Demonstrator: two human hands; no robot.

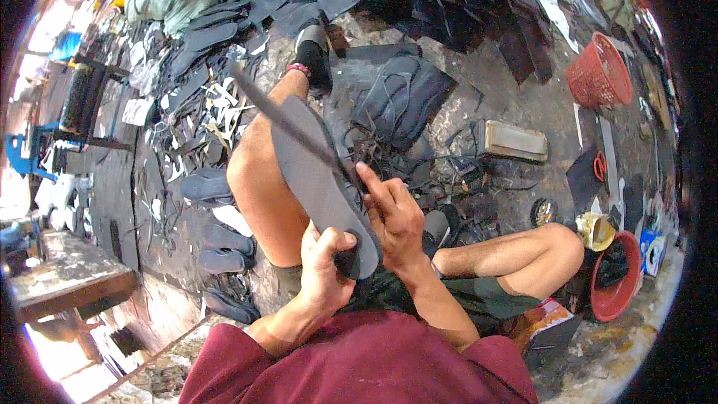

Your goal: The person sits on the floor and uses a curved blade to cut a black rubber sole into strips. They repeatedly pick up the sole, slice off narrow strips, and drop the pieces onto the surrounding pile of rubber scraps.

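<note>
My left hand (323, 273) grips the heel end of a grey shoe sole (321, 183), its thumb on top. The sole slants up and to the left, above my bent left leg. Along its right edge is my right hand (395, 218), fingers curled and index finger stretched along a long, thin dark strip (288, 121). That strip crosses over the upper part of the sole. Blur hides whether it is a blade or a cut piece of rubber. Beneath my left hand a dark patch shows at the heel.
Stacked dark soles (209, 34) and sheets lie at the far side. Cut scraps (224, 108) litter the floor at left. A pale rectangular block (516, 141) sits right of centre. Two red baskets (598, 71) and orange-handled scissors (599, 166) are at right. A wooden bench (71, 273) stands left.
</note>
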